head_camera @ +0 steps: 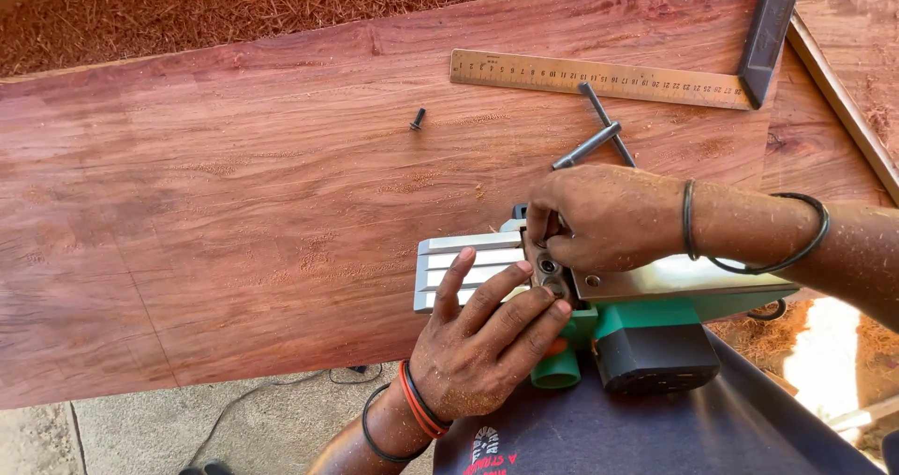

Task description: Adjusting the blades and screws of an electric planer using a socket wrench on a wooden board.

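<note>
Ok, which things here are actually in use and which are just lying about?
In use:
left hand, flat on the planer's grooved sole
right hand, fingers at the blade drum
electric planer, upside down, green body
T-handle wrench, just beyond the right hand

Lying about:
steel ruler
loose bolt
dark bar
wood shavings

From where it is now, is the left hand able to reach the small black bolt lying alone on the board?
Probably yes. The left hand rests on the planer, and only bare board lies between it and the bolt.
</note>
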